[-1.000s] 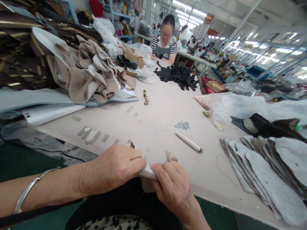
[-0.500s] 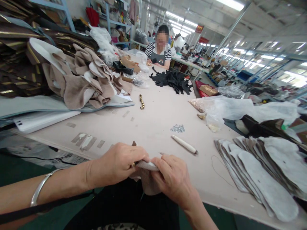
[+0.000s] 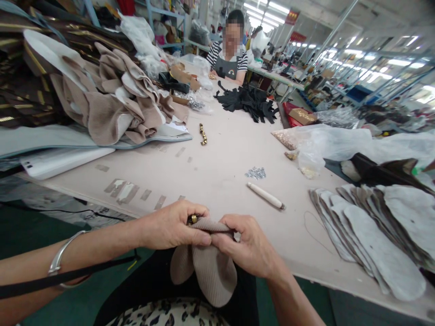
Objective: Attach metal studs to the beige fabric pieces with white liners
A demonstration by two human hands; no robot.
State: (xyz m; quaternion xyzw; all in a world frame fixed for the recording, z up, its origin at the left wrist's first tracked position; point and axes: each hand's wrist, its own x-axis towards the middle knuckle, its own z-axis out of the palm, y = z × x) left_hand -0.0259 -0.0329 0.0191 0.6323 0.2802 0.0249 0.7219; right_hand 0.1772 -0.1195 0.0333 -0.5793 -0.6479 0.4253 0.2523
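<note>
Between my two hands, just over the table's near edge, is a beige ribbed fabric piece (image 3: 217, 276), its rounded ends hanging down over my lap. My left hand (image 3: 178, 226) pinches its upper left part, with a small gold-coloured metal piece (image 3: 194, 219) showing beside the thumb and fingers. On the other side my right hand (image 3: 246, 242) grips the folded upper edge between thumb and fingers. Beyond them on the table lie a white pen-like tool (image 3: 266, 196) and a small heap of silvery metal bits (image 3: 256, 173).
Stacked pale fabric pieces (image 3: 370, 231) lie at the right, below clear plastic bags (image 3: 333, 140). Crumpled beige fabric pieces (image 3: 108, 108) are heaped at the left. Farther back are a gold chain-like strip (image 3: 203, 134), black strips (image 3: 246, 103) and a seated person (image 3: 231, 63).
The beige fabric has been turned so that its ribbed face and rounded ends show. My hands still hold it, and the right thumb now lies along the near side. The view has shifted slightly.
</note>
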